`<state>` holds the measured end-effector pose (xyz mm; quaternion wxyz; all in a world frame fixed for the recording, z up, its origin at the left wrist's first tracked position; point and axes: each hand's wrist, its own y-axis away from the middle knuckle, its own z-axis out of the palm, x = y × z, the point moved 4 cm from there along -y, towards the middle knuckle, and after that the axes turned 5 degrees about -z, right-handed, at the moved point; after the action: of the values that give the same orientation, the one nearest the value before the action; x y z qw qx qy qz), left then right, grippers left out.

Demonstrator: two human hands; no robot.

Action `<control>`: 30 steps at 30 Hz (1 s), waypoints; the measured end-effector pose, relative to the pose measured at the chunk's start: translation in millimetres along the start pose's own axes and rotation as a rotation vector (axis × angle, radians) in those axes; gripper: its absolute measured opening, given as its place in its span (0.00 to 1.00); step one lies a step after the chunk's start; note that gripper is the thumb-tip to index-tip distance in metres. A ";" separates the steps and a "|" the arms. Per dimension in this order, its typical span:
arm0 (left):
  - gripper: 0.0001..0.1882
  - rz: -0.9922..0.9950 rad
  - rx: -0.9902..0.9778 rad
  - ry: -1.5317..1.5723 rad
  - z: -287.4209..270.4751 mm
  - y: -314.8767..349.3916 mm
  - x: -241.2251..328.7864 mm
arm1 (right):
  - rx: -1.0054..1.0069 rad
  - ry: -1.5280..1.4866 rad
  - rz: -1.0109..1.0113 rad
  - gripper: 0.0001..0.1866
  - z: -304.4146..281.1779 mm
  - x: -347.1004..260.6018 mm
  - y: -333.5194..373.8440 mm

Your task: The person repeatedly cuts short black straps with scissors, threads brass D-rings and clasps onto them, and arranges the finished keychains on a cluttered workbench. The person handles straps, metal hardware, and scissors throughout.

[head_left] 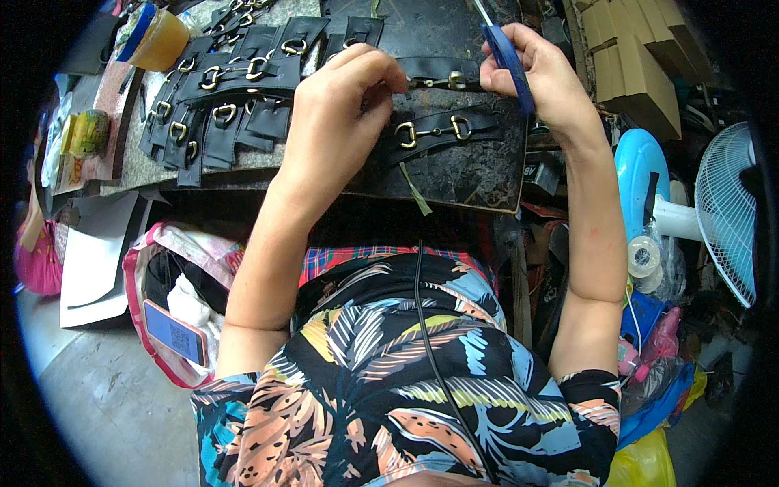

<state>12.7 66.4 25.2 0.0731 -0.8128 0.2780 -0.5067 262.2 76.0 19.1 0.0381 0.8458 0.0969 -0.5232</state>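
Observation:
My left hand (345,101) is closed, its curled fingertips at the brass fitting of a black leather strap (434,66) on the dark work board. Whatever those fingers pinch is hidden behind them. In my right hand (544,69) is a pair of blue-handled scissors (510,69), the metal blade pointing up and away. My right thumb and fingertips are close to the right end of that same strap. Nearer to me lies a second black strap (438,131) with a brass horsebit fitting, touched by neither hand.
Several black straps with brass fittings (223,114) are piled at the left. Beyond them stand an amber tub (158,40) and a yellow jar (85,134). On the right are cardboard boxes (637,73) and a fan (726,203). A phone (174,333) rests on a bag at lower left.

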 end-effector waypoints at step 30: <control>0.13 0.173 0.158 -0.729 8.3 -6.1 -6.0 | 0.187 0.925 -0.410 0.09 35.3 -35.0 10.4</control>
<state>20.2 73.2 19.0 0.2722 -0.9051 0.2612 -0.1962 218.1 55.6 34.1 -0.1881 0.9522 0.2202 -0.0976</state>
